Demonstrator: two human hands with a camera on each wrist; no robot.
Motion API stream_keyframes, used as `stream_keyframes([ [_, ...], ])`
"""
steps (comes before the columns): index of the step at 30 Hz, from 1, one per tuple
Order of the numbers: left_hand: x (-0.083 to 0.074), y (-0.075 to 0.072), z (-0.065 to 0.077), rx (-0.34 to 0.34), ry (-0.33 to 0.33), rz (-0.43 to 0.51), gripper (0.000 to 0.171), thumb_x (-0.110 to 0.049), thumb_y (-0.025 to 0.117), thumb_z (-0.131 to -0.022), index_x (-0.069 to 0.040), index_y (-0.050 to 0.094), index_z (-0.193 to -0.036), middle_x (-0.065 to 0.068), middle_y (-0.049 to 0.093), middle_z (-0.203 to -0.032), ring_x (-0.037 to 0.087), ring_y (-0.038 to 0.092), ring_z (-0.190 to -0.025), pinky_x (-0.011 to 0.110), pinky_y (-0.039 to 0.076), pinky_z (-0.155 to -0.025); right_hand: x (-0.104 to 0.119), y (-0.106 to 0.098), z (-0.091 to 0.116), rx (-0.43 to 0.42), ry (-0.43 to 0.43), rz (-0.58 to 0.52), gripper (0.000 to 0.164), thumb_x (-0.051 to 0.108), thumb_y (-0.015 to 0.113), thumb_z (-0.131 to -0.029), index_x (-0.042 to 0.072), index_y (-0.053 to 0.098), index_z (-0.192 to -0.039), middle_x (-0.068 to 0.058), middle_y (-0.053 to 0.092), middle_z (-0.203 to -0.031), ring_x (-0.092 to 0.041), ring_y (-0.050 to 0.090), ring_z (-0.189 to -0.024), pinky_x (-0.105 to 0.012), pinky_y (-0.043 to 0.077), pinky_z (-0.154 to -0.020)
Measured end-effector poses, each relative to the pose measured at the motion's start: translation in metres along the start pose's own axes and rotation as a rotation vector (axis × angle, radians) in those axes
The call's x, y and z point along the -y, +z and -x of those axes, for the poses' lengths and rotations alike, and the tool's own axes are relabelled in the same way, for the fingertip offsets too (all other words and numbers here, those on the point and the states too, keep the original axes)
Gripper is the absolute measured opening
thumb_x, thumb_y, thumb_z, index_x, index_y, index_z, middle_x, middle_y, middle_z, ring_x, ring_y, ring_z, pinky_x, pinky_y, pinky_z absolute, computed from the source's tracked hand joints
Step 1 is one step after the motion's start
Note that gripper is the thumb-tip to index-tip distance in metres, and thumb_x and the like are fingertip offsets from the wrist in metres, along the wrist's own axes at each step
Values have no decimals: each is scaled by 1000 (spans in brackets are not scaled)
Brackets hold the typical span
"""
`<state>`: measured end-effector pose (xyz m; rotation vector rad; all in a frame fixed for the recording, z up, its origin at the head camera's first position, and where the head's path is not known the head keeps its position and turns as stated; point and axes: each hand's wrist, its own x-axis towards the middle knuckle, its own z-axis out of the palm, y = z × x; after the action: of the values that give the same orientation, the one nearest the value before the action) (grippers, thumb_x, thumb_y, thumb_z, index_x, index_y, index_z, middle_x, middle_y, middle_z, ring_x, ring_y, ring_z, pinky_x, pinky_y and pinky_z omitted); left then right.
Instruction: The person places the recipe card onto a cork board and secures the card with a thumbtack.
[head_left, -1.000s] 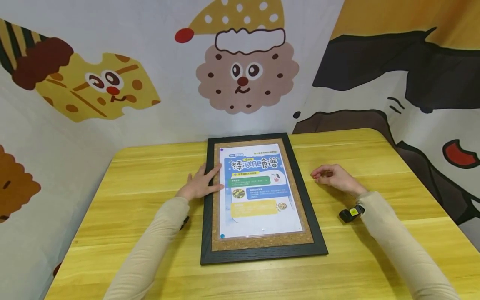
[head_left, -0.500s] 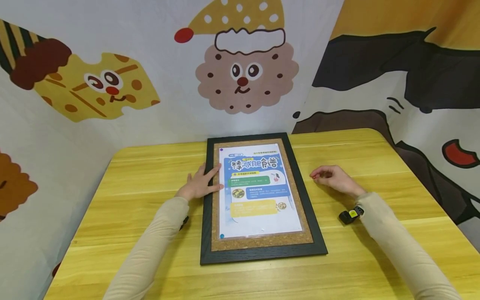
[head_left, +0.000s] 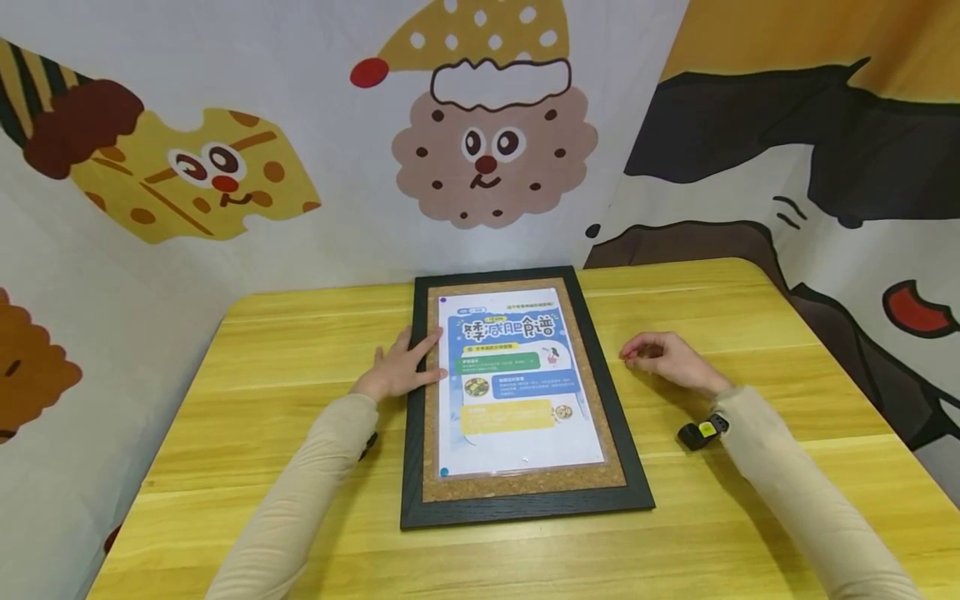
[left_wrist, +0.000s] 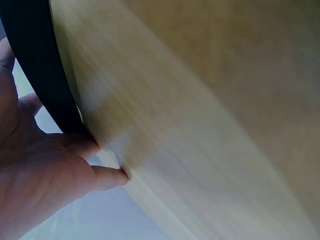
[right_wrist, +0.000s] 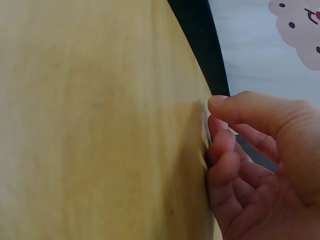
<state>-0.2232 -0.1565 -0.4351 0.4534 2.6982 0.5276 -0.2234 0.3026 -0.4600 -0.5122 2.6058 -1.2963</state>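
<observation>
A black-framed cork board (head_left: 525,483) lies flat on the wooden table. Pinned to it is a printed sheet (head_left: 495,446) with Chinese writing and coloured panels. A purple pin (head_left: 443,300) marks its upper left corner and a teal pin (head_left: 445,472) the lower left. My left hand (head_left: 396,369) rests across the frame's left side, fingers spread, fingertips reaching the sheet's edge. To the right of the board, my right hand (head_left: 662,357) rests on the table, fingers loosely curled. In the right wrist view, I see no object clearly held by these fingers (right_wrist: 222,170).
The wooden table (head_left: 300,358) extends on both sides of the board. Behind it hangs a white cloth (head_left: 337,167) printed with cartoon food figures. The board's far edge is close to the cloth. A black wrist device (head_left: 701,433) sits at my right wrist.
</observation>
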Motion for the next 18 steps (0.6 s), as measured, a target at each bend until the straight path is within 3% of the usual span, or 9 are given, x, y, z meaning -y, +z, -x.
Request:
stream_keyframes([
  [8, -1, 1, 1, -2, 0, 7, 79, -49, 53, -96, -17, 14, -157, 31, 0, -155, 46, 3, -142, 68, 1, -107, 10, 1, 8, 59, 16, -59, 18, 2, 63, -92, -2, 66, -109, -17, 66, -104, -19, 57, -74, -28, 48, -56],
  [18, 0, 1, 1, -8, 2, 4, 79, -49, 53, -96, -17, 14, -157, 32, 0, -155, 46, 4, -142, 68, 2, -106, 19, 8, 13, 94, -23, -96, 18, -1, 63, -90, -4, 66, -107, -16, 67, -100, -20, 61, -77, -26, 49, -58],
])
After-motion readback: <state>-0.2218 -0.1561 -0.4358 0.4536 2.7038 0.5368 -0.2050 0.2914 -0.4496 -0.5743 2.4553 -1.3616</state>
